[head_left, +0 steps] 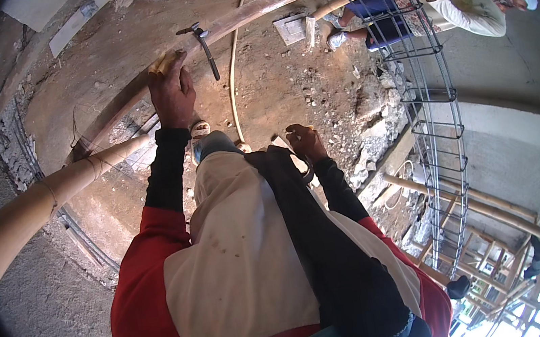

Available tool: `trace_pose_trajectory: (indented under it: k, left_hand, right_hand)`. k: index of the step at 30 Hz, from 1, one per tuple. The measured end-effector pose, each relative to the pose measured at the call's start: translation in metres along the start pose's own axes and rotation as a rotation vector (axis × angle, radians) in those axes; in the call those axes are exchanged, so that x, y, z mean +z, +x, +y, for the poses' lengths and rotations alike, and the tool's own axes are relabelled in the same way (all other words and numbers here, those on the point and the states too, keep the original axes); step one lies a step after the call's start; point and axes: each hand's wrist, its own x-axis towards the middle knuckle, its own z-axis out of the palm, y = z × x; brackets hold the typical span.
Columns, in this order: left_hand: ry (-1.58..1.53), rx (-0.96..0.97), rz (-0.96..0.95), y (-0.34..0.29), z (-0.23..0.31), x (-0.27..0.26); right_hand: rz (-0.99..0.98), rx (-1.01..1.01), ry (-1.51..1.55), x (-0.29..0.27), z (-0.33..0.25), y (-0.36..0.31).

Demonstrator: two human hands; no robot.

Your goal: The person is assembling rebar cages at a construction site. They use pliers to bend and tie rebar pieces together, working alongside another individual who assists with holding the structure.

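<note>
**Hands on the scaffold**

A worker's left hand (pixel 173 94) grips a long curved bamboo pole (pixel 249 13), fingers wrapped over it beside a pale scrap. The right hand (pixel 305 142) closes on a dark metal hook (pixel 305 172) near the waist. A steel-headed hammer (pixel 202 41) hangs on the pole; a tall rebar cage (pixel 436 112) rises at right.

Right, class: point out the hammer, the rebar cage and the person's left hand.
hammer (pixel 205 47), head view, on its handle.
rebar cage (pixel 434 96), head view, on a tie.
left hand (pixel 173 96), head view, on its back.
</note>
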Motion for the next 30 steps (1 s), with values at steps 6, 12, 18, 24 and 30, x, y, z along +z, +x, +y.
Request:
trace_pose_trajectory:
  k: [6,12,18,24,30]
  left_hand:
    - [-0.065,0.034,0.054,0.049,-0.016,0.013]
    - [-0.036,0.064,-0.058,0.077,-0.001,0.053]
    - [0.091,0.073,-0.072,0.084,-0.007,0.074]
    - [-0.086,-0.099,-0.175,0.078,0.041,0.095]
    - [-0.813,-0.513,-0.594,0.102,0.184,0.231]
  right_hand:
    - [-0.058,0.020,-0.068,0.013,-0.015,0.008]
    - [0.014,0.203,0.093,0.003,-0.009,-0.007]
    - [0.098,0.151,0.044,0.017,0.035,-0.023]
    - [0.023,0.009,0.179,-0.005,0.071,-0.001]
    - [0.124,0.090,0.084,-0.083,0.084,0.059]
